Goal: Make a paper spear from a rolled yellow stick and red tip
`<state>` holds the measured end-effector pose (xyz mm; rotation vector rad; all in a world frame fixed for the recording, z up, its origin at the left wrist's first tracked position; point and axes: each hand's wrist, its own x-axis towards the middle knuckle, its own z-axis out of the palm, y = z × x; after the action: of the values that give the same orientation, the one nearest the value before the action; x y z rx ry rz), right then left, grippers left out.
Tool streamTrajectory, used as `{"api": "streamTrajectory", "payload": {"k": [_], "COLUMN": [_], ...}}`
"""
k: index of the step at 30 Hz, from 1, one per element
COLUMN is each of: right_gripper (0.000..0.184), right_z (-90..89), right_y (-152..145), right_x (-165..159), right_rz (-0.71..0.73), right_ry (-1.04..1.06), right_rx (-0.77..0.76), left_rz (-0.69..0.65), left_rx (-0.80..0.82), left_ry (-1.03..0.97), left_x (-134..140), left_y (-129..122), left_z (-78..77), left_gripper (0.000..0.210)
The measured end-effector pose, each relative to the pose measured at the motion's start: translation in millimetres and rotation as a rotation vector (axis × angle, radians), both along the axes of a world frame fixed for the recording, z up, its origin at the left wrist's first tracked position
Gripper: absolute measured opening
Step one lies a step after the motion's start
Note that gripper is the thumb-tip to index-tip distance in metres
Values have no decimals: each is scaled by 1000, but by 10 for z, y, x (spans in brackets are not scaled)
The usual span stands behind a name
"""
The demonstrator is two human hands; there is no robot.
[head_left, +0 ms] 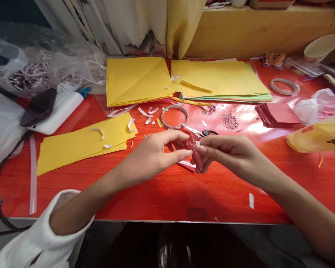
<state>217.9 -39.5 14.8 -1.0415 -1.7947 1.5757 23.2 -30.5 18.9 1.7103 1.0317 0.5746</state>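
Note:
A small folded piece of red paper [194,152] is held up over the middle of the table. My left hand [156,152] pinches its left side between thumb and fingers. My right hand [229,150] is closed at the other side, thumb and forefinger pinching a small white strip [198,143] at the paper's edge. The right hand's lower fingers reach behind the red paper and are partly hidden. Just beyond the hands lie scissors [197,131] with black handles and a roll of tape [175,116]. Beneath the hands, another red piece with a white strip [187,163] is partly covered.
Yellow paper strips [83,145] lie at left, yellow sheets [139,80] at the back. White scraps [148,120] are scattered about. At right are a red paper stack [279,113], a second tape roll [284,86] and a yellowish cup [315,136] on its side.

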Motion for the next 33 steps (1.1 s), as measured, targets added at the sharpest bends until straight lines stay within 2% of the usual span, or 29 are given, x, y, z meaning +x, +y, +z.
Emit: {"api": "streamTrajectory", "payload": {"k": [5,10,16,21,30,33], "right_gripper": [20,22,20,23,23,24], "right_z": [19,22,-3,3,-4,-6], "right_y": [-11,-12,-1,-8,-7,0], "right_x": [1,1,17,13,-9,-13], "right_rz": [5,19,-9,11,16,34], "right_ry": [-13,-58,-58,-77,-144,-95], "right_rx": [27,53,41,55,50,-10], "left_rz": [-20,-14,-68,-33,65,89], "left_rx": [-117,-87,-75,-70,-39,-62], "left_ry": [-89,-61,-43,-42,-129,-178], "left_x": [-25,-9,-7,-5,22,21], "left_y": [30,26,27,33,20,28], "left_z": [11,-19,-28,-27,-52,-76], "left_gripper": [17,15,24,15,19,15]}}
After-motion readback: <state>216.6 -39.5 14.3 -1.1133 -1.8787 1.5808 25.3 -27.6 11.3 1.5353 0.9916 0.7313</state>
